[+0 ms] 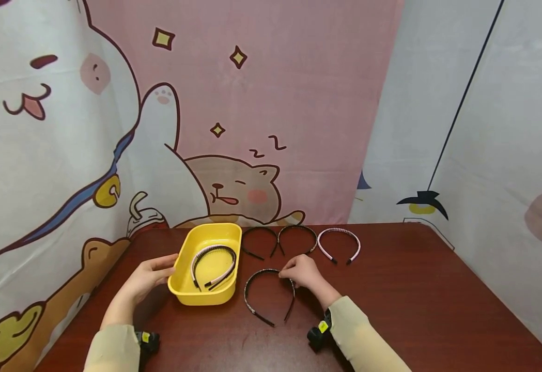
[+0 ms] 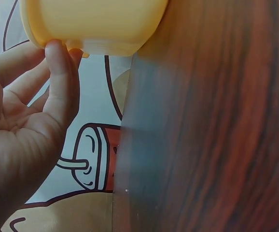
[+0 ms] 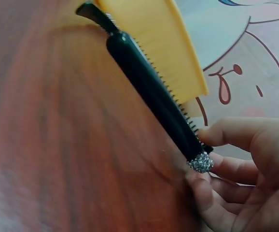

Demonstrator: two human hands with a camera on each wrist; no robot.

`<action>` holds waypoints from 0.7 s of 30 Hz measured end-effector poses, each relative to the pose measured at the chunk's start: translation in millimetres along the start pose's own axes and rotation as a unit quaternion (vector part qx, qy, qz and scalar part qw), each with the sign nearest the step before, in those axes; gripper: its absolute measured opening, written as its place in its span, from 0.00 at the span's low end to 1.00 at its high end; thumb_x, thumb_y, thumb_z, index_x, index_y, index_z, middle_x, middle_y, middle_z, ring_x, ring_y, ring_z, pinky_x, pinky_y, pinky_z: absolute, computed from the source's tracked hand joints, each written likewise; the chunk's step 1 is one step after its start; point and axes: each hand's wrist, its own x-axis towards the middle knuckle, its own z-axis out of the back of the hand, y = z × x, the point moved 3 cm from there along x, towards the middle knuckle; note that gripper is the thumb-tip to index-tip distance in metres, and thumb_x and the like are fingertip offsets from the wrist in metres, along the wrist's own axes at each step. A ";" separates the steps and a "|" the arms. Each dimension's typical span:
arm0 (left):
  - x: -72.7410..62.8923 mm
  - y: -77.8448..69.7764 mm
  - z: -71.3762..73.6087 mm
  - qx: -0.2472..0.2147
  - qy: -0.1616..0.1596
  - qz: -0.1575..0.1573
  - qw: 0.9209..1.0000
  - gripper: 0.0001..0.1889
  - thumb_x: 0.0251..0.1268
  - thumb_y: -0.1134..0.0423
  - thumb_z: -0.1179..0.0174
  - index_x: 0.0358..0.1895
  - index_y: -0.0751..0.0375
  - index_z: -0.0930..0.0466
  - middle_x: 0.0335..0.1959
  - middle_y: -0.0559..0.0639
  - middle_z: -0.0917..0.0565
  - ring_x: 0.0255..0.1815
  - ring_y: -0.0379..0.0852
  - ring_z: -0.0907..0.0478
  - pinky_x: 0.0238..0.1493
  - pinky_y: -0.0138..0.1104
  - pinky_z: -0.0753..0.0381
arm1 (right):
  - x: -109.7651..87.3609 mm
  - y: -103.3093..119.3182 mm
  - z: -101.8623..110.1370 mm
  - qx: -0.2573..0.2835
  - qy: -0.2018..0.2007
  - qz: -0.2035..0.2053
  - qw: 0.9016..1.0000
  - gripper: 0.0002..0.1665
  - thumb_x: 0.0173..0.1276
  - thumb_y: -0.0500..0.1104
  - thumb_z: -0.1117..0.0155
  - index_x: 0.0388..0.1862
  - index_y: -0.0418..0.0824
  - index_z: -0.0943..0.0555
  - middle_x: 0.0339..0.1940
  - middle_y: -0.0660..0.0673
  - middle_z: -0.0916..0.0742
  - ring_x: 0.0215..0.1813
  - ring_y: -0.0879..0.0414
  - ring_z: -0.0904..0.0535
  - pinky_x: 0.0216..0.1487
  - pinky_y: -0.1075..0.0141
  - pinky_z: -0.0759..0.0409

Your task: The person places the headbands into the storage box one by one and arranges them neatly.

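My left hand (image 1: 142,281) holds the left rim of a yellow plastic basin (image 1: 201,298), its thumb and fingers pinching the edge in the left wrist view. Inside the basin lie a pink-and-black headband and a black headband, overlapping. My right hand (image 1: 304,271) pinches a black headband (image 3: 151,96) at one side of its arch, in front of the basin's right side. Small teeth line the inner edge of this headband, and silvery sparkles (image 3: 201,163) show beside the fingertips. Its two ends point toward me.
Along the back of the dark wooden table (image 1: 391,305) lie two dark headbands and, to their right, a pale pink headband (image 1: 338,230) with black tips. The leftmost dark headband (image 1: 259,228) sits beside the basin. A cartoon-printed cloth (image 1: 298,103) hangs behind the table.
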 end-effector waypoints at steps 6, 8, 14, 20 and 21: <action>0.3 1.6 -0.4 0.006 -0.003 0.004 1.000 0.29 0.69 0.65 0.42 0.70 0.72 0.37 0.65 0.71 0.31 0.54 0.51 0.21 0.50 0.38 0.20 | 0.6 -7.5 4.7 0.103 0.057 -0.047 0.992 0.08 0.53 0.40 0.27 0.30 0.36 0.14 0.19 0.47 0.17 0.19 0.59 0.25 0.20 0.64 0.20; 0.1 1.9 -0.7 0.006 -0.004 0.007 1.000 0.29 0.69 0.65 0.42 0.70 0.72 0.37 0.65 0.70 0.31 0.54 0.51 0.21 0.50 0.37 0.20 | 1.0 -10.0 5.7 0.135 0.079 -0.061 0.986 0.10 0.55 0.40 0.28 0.33 0.34 0.14 0.22 0.46 0.15 0.21 0.59 0.24 0.21 0.65 0.20; -1.5 -0.1 -0.5 0.004 0.000 0.003 1.000 0.30 0.69 0.64 0.42 0.70 0.72 0.38 0.66 0.71 0.32 0.55 0.53 0.21 0.51 0.39 0.20 | 2.3 -13.9 9.3 0.181 0.127 -0.091 0.971 0.14 0.60 0.44 0.30 0.37 0.33 0.15 0.23 0.45 0.15 0.19 0.60 0.25 0.21 0.68 0.21; -1.9 -1.6 -0.3 0.006 0.003 0.001 1.000 0.30 0.70 0.64 0.42 0.70 0.72 0.38 0.66 0.71 0.32 0.56 0.54 0.22 0.51 0.39 0.20 | 1.7 -14.2 12.4 0.177 0.158 -0.093 0.967 0.16 0.59 0.42 0.30 0.42 0.32 0.14 0.28 0.43 0.13 0.22 0.59 0.23 0.24 0.66 0.19; -1.9 -1.7 -0.4 0.007 0.003 0.002 1.000 0.30 0.70 0.64 0.42 0.70 0.72 0.38 0.66 0.71 0.32 0.56 0.54 0.22 0.51 0.39 0.20 | 1.3 -14.3 12.7 0.175 0.161 -0.092 0.967 0.16 0.58 0.41 0.30 0.43 0.32 0.15 0.29 0.43 0.13 0.23 0.59 0.23 0.24 0.66 0.19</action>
